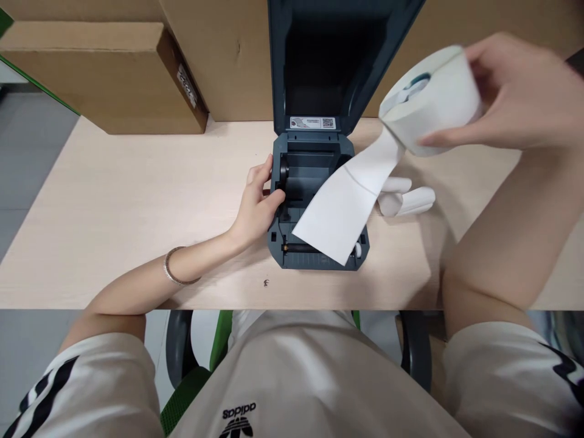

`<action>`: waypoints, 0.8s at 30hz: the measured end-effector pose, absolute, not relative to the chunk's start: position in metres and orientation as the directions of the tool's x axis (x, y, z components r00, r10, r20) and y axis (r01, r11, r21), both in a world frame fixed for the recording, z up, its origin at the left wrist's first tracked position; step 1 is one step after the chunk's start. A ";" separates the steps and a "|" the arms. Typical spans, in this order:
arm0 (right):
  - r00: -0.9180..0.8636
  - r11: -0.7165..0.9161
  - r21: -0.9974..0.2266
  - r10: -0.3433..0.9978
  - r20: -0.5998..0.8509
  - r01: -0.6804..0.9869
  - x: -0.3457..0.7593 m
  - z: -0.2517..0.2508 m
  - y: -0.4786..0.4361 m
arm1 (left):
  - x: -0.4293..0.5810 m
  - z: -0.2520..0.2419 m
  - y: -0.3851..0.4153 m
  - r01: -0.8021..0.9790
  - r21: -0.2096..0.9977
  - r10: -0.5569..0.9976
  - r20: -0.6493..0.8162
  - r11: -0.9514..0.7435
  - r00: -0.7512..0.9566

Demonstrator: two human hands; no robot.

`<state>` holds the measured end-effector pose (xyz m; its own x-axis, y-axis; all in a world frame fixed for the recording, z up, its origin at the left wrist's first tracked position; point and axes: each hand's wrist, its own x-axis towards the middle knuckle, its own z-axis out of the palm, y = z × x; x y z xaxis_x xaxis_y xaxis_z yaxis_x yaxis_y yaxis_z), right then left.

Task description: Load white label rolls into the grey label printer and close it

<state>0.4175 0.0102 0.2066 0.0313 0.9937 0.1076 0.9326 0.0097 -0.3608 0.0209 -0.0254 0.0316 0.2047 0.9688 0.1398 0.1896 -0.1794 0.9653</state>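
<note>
A dark grey label printer [314, 243] stands on the table with its lid [333, 61] swung up and its inside bay showing. My left hand [258, 201] rests against the printer's left side, fingers curled onto the left roll holder in the bay. My right hand [515, 91] is raised above the table at the right, closed round a white roll of label paper [433, 100]. A loose strip of that paper [347, 201] hangs down from the roll and drapes across the printer's bay and front.
The light wooden table [114, 213] carries a cardboard box [104, 73] at the back left and a large cardboard sheet [228, 55] behind the printer. Small curled white paper pieces [406, 196] lie right of the printer. A tiny dark speck [266, 283] sits near the front edge.
</note>
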 end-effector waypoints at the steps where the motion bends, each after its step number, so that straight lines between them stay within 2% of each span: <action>1: 0.021 -0.004 -0.341 0.999 0.047 0.940 0.410 0.206 0.012 | 0.021 0.032 -0.025 0.192 0.965 0.969 0.138 -0.178 0.205; 4: -0.051 0.024 -0.228 0.992 -0.115 0.973 0.393 0.200 0.020 | 0.022 0.034 -0.026 0.200 0.964 0.971 0.132 -0.173 0.201; 6: -0.095 0.059 -0.196 0.979 -0.179 0.979 0.387 0.190 0.027 | 0.022 0.035 -0.027 0.211 0.963 0.972 0.124 -0.166 0.197; 12: -0.247 0.169 -0.263 0.921 -0.302 0.950 0.370 0.160 0.042 | 0.021 0.036 -0.029 0.219 0.963 0.974 0.117 -0.159 0.195; 19: -0.241 0.135 -0.296 0.903 -0.357 0.946 0.374 0.154 0.048 | 0.019 0.033 -0.028 0.203 0.963 0.969 0.134 -0.177 0.208; 22: -0.150 0.017 -0.352 0.923 -0.355 0.936 0.394 0.171 0.044 | 0.019 0.033 -0.028 0.219 0.959 0.970 0.135 -0.179 0.202; 24: -0.035 -0.087 -0.339 0.940 -0.338 0.937 0.408 0.182 0.039 | 0.019 0.032 -0.027 0.220 0.958 0.970 0.139 -0.183 0.202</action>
